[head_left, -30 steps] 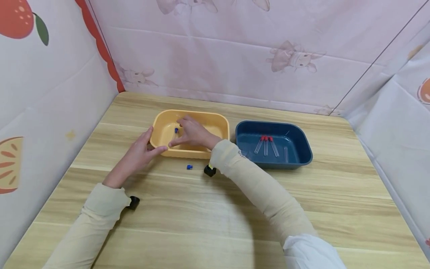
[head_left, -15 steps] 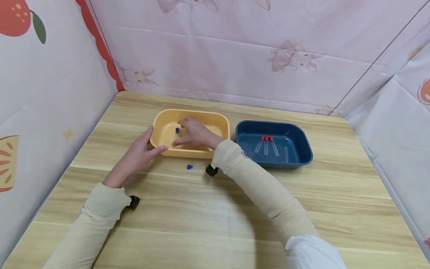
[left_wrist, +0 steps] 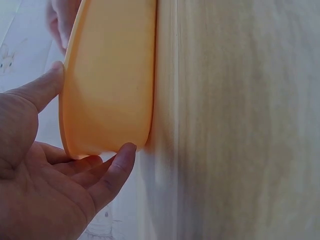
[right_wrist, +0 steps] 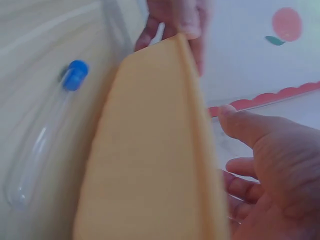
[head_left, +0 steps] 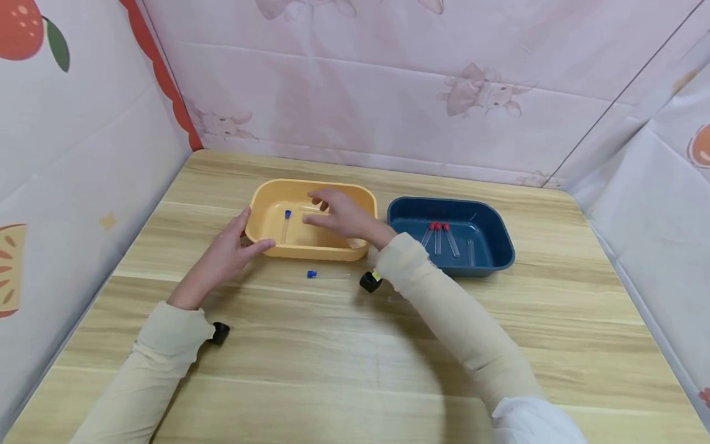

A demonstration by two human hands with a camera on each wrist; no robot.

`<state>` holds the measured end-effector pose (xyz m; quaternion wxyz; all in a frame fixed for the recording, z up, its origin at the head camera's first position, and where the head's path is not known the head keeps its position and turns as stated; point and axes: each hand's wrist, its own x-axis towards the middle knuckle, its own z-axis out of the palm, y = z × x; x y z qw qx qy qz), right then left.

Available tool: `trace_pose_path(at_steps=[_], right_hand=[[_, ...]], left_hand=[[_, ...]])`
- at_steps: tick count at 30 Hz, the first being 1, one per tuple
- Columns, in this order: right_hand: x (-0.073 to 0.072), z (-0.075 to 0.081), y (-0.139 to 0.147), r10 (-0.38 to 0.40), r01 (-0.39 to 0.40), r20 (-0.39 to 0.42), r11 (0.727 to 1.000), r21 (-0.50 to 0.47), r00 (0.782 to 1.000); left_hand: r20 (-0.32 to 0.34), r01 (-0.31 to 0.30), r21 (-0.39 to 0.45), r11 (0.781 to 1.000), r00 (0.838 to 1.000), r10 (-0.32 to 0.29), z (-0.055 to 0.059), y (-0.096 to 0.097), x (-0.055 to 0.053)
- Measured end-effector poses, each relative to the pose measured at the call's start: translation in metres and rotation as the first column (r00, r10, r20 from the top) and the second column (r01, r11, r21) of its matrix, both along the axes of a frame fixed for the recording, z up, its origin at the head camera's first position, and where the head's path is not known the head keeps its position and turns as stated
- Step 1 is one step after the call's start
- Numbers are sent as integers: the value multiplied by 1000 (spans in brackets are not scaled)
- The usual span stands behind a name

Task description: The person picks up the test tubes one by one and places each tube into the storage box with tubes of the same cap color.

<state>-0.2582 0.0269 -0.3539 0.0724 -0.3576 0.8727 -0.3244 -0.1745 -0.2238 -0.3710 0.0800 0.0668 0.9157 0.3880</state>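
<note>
My left hand point(head_left: 226, 262) holds the near left corner of a yellow plastic basin point(head_left: 310, 252), the thumb on its rim and the fingers against the outer wall. Over the inside of that basin hovers my right hand point(head_left: 346, 216), fingers spread and loosely bent, nothing between them. A clear test tube with a blue cap point(head_left: 288, 214) lies on the basin floor, to the left of the right hand. On the table just in front lies another blue-capped test tube point(right_wrist: 76, 75), seen whole in the right wrist view. Part of the basin floor is hidden behind the right hand.
To the right stands a dark blue basin point(head_left: 501, 246). Inside are three red-capped test tubes point(head_left: 438, 239) and a clear tube point(head_left: 471, 253) with no coloured cap visible. The wooden table point(head_left: 310, 370) meets cloth-covered walls at the back and sides.
My right hand has moved right and up, away from the blue-capped test tube in the yellow basin, which shows more fully now. The left hand keeps its hold on the corner.
</note>
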Motion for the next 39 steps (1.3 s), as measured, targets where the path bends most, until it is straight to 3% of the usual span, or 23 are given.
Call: trace_pose_path(at_steps=[12, 18, 28, 39], right_hand=[[30, 38, 45, -3, 0, -45, 998, -68, 999], [47, 47, 68, 11, -21, -89, 993, -120, 996], [81, 51, 105, 20, -42, -129, 985, -169, 991], [121, 42, 145, -17, 10, -45, 989, -149, 999]], left_hand=[[-15, 11, 24, 1000, 1000, -11, 0, 1, 0], [-14, 4, 22, 1000, 1000, -3, 0, 1, 0], [-11, -2, 14, 1000, 1000, 2, 1, 2, 1], [-25, 7, 12, 1000, 1000, -7, 2, 0, 3]])
